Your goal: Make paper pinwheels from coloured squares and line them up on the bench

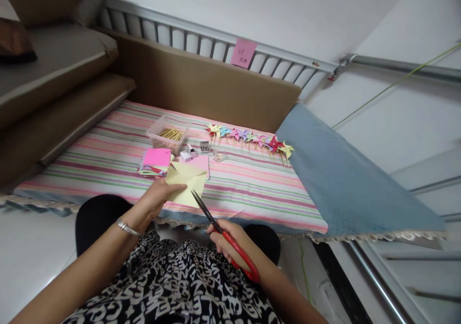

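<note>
My left hand point(160, 193) grips a pale yellow square of paper point(184, 173) by its near left edge, thumb on top. Cuts show in the paper near its left and right corners. In my right hand point(227, 237) is a pair of scissors point(242, 253) with red handles and dark blades. The blades look closed, their tips at the paper's near right edge; whether they touch it I cannot tell. Just beyond the left hand lies a stack of coloured paper squares point(156, 157), pink on top. A pink sheet point(200, 162) lies partly behind the yellow paper.
A clear plastic box point(154, 137) of short wooden sticks stands behind the paper stack. Small boxes point(185, 156) and a small clear container point(217, 156) sit nearby. Several paper pinwheels point(248, 137) line the striped cloth point(252, 189). A brown board point(201, 84) stands behind.
</note>
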Tool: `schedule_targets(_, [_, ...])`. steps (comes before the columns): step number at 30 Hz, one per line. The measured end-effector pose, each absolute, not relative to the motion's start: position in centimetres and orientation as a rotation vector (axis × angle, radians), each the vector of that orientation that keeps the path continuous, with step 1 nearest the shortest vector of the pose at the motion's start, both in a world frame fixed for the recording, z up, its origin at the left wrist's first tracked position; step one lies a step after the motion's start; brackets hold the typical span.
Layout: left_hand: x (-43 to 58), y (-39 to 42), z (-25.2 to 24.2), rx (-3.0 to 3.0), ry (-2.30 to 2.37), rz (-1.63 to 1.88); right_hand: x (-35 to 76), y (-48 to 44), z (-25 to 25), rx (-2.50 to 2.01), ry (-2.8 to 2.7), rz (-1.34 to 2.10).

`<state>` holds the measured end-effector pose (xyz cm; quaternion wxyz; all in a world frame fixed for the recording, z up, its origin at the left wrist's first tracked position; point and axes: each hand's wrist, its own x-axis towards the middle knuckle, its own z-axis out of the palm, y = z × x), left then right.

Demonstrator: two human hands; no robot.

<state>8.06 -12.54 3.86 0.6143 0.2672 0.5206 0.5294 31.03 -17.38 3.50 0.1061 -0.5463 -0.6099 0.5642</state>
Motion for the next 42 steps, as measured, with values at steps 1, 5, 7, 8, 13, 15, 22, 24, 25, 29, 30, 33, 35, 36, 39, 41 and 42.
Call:
schedule_targets(1, [8.1, -12.6, 3.9, 0.611, 1.195, 1.223, 31.0, -17.4, 3.6, -1.613, -1.796, 1.667])
schedule_targets(5, [8.0, -12.6, 4.0, 0.587, 1.175, 1.222, 30.8, -17.4, 4.0, -1.636, -1.787, 1.671])
schedule_targets(7, [8.0, -12.6, 3.9, 0.577, 1.169, 1.22, 30.7, -17.5, 4.2, -1.642, -1.791, 1.669])
schedule_targets(8, [8.0, -12.6, 3.9, 0.575, 1.164, 1.219, 30.7, -17.5, 4.3, -1.642, -1.794, 1.67])
schedule_targets(13, [8.1, -12.7, 3.7, 0.587, 1.118, 1.225, 30.5, -17.5, 4.4, -1.643, -1.816, 1.655])
schedule_targets(15, [8.1, -12.7, 3.7, 0.588, 1.109, 1.231, 30.4, -17.5, 4.3, -1.617, -1.831, 1.653])
schedule_targets(22, [8.0, -12.8, 3.7, 0.584, 1.116, 1.229, 30.3, -17.6, 4.1, -1.606, -1.821, 1.63])
schedule_targets(24, [8.0, -12.9, 3.7, 0.589, 1.111, 1.224, 30.3, -17.6, 4.3, -1.584, -1.822, 1.643])
schedule_targets(25, [8.0, -12.9, 3.8, 0.589, 1.112, 1.219, 30.3, -17.6, 4.4, -1.575, -1.823, 1.647])
schedule_targets(29, [8.0, -12.9, 3.9, 0.587, 1.127, 1.218, 30.4, -17.6, 4.7, -1.568, -1.823, 1.655])
schedule_targets(30, [8.1, -12.9, 3.9, 0.589, 1.128, 1.22, 30.4, -17.6, 4.7, -1.569, -1.826, 1.653])
schedule_targets(33, [8.1, -12.9, 3.9, 0.594, 1.112, 1.22, 30.5, -17.6, 4.5, -1.563, -1.83, 1.64])
schedule_targets(35, [8.1, -13.0, 3.9, 0.598, 1.096, 1.219, 30.5, -17.6, 4.3, -1.552, -1.817, 1.634])
schedule_targets(36, [8.1, -12.9, 3.9, 0.599, 1.092, 1.219, 30.5, -17.5, 4.2, -1.545, -1.809, 1.634])
schedule_targets(39, [8.1, -12.9, 3.9, 0.591, 1.098, 1.214, 30.6, -17.3, 4.0, -1.509, -1.798, 1.645])
schedule_targets(41, [8.1, -12.9, 4.0, 0.587, 1.107, 1.205, 30.6, -17.2, 3.9, -1.481, -1.801, 1.65])
schedule_targets(42, [8.1, -12.9, 4.0, 0.588, 1.11, 1.206, 30.6, -17.1, 3.8, -1.471, -1.805, 1.648])
